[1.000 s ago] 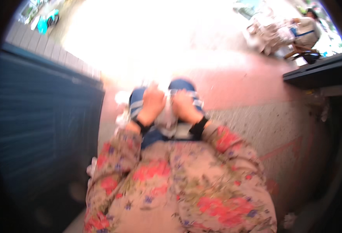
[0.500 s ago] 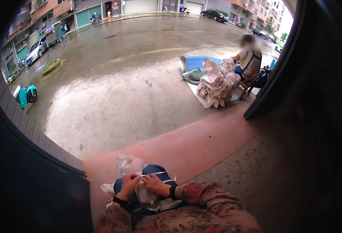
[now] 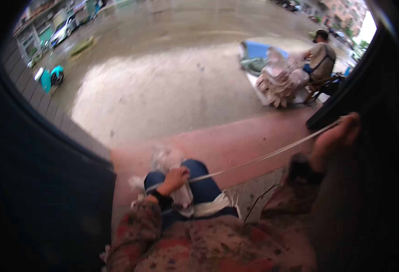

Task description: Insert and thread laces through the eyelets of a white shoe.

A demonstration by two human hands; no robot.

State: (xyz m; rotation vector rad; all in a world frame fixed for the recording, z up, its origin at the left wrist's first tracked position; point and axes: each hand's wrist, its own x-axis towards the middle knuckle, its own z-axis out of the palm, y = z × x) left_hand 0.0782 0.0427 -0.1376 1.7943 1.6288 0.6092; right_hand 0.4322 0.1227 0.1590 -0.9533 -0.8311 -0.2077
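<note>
My left hand [image 3: 175, 179] is closed over my lap, gripping a pale pink fabric piece [image 3: 183, 197] that looks like a shoe upper. From beside that hand a long whitish lace [image 3: 265, 157] runs taut, up to the right. Its far end is in my right hand [image 3: 335, 138], which is raised far to the right, fingers closed and blurred by motion. A cream bundle of strands [image 3: 212, 205] with loose ends lies across my thighs in blue trousers [image 3: 203, 186].
Pale, crumpled pieces [image 3: 167, 158] lie just beyond my knees. Outside at the right, a person [image 3: 322, 56] sits by a heap of pale pink pieces [image 3: 281, 81] on a sheet. Dark door edges [image 3: 50, 181] flank me; a teal scooter [image 3: 50, 78] stands outside left.
My right hand has swung from beside the left hand up and far to the right, drawing the lace out taut. The left hand stays over my lap. The view has shifted.
</note>
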